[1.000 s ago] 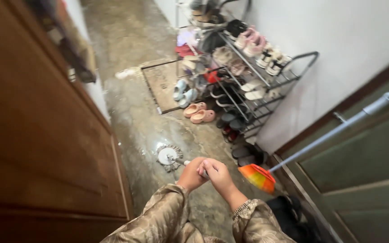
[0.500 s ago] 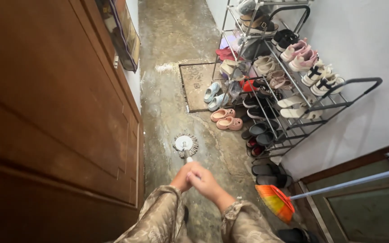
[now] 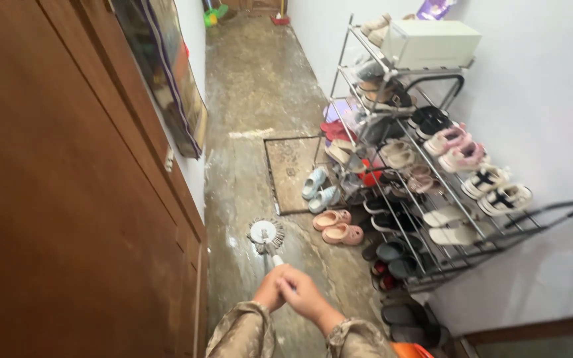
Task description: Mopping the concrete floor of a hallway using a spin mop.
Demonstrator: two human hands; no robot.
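The mop handle (image 3: 277,260) is gripped by both stacked hands, right hand (image 3: 305,295) over left hand (image 3: 272,290). The round mop head (image 3: 266,233) is pressed on the wet floor (image 3: 253,99) at twelve o'clock. At one o'clock, pink clogs (image 3: 337,227) could be soaked if the head is swung wide.

Both forearms wear long sleeves of a glossy beige-gold fabric with a faint tonal pattern — satin-like, softly creased; the left sleeve (image 3: 241,330) ends in a gathered cuff at the wrist; the right sleeve (image 3: 356,338) closes in a ruffled, lace-edged cuff; both hands are bare.
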